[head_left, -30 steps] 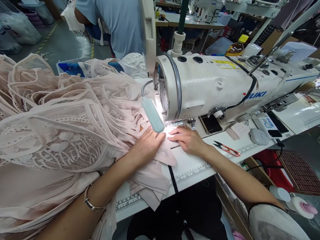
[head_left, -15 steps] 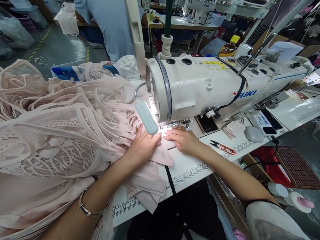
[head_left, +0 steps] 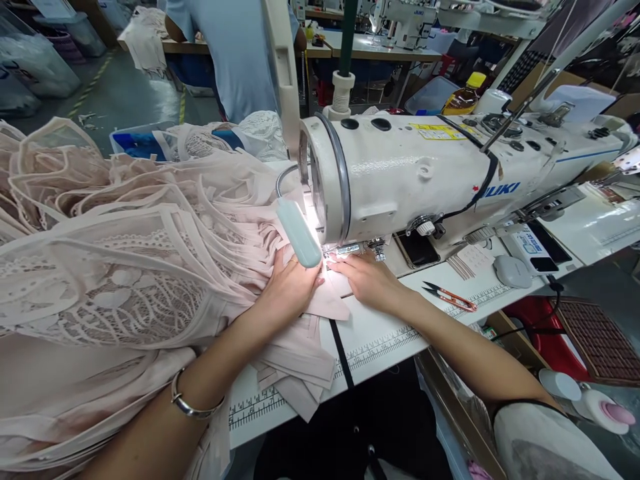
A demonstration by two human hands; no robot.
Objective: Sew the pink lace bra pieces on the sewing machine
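Observation:
Pale pink fabric [head_left: 327,300] lies under the head of a white sewing machine [head_left: 400,180], lit by a small lamp [head_left: 300,233]. My left hand [head_left: 293,287] grips this fabric at the left of the needle area, its fingers partly hidden behind the lamp. From the right, my right hand [head_left: 370,277] pinches the fabric's edge close to the presser foot, fingertips together. The needle itself is hidden behind the lamp and the glare. Joined to the fabric, a large heap of pink lace-trimmed garments [head_left: 125,287] spreads across the left side.
Orange-handled thread snips [head_left: 450,297] lie right of my forearm, near a phone [head_left: 417,248] and a white round-cornered case [head_left: 513,271]. A printed ruler [head_left: 385,347] runs along the table's front edge. Beyond the machine a person in blue [head_left: 235,53] stands.
The whole view has shifted slightly, with the machine now a little farther right. Both hands stay at the fabric beside the presser foot, almost unmoved.

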